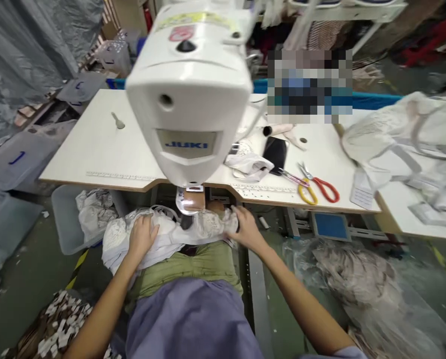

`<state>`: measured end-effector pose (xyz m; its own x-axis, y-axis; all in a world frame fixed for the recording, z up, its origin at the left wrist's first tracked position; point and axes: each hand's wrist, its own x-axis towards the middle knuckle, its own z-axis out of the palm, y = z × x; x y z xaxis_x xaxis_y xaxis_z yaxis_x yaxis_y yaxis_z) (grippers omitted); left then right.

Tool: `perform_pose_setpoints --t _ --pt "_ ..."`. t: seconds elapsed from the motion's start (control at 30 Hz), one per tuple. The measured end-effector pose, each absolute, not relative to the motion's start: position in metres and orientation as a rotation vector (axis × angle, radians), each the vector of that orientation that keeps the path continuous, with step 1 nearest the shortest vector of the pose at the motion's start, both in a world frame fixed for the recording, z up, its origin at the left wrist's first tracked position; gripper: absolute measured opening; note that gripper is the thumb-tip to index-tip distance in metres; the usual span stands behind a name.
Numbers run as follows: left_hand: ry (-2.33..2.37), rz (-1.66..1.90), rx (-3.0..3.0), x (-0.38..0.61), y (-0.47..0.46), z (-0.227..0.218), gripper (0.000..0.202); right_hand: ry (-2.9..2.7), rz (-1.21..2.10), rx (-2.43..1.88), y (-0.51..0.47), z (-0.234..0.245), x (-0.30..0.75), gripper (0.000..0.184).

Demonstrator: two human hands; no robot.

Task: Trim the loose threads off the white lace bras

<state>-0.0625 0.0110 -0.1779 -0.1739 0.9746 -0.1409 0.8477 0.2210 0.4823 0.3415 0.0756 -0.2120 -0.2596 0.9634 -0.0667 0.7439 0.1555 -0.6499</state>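
Observation:
A white lace garment point(163, 234) lies bunched across my lap, under the head of a white JUKI sewing machine point(189, 85). My left hand point(142, 235) rests flat on the left part of the fabric, fingers spread. My right hand point(245, 227) presses on the fabric's right end, fingers bent down over its edge beside the machine's metal bed point(191, 199). The needle area is hidden by the machine head.
On the white table point(103, 149) lie a black phone point(275, 153), yellow-handled point(305, 192) and red-handled scissors point(324, 187), and a fabric scrap point(247, 164). A heap of pale garments point(406, 144) sits at right. A bin of white cloth point(92, 214) stands at left. Bagged fabric point(357, 284) lies on the floor.

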Motion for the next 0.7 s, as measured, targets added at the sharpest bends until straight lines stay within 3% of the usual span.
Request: perform_pose_setpoints --t 0.07,0.13,0.3,0.37,0.53,0.7 --pt "2.100 0.274 1.794 -0.072 -0.009 -0.178 0.070 -2.448 0.761 -1.428 0.062 -0.229 0.306 0.092" --pt "2.102 0.129 1.871 -0.076 -0.029 -0.180 0.078 -2.592 0.711 -1.405 0.056 -0.243 0.278 0.081" --pt "2.093 -0.096 1.968 -0.075 -0.055 -0.187 0.050 -2.431 0.644 -1.662 0.070 -0.257 0.252 0.040" --pt "2.087 -0.132 1.980 -0.076 -0.057 -0.187 0.045 -2.371 0.632 -1.735 0.075 -0.254 0.250 0.040" --pt "2.024 -0.129 2.000 -0.078 -0.059 -0.184 0.038 -2.343 0.748 -1.583 0.062 -0.238 0.224 0.057" --pt "1.933 -0.012 2.000 -0.075 -0.064 -0.178 0.011 -2.301 1.126 -1.215 0.023 -0.224 0.182 0.033"
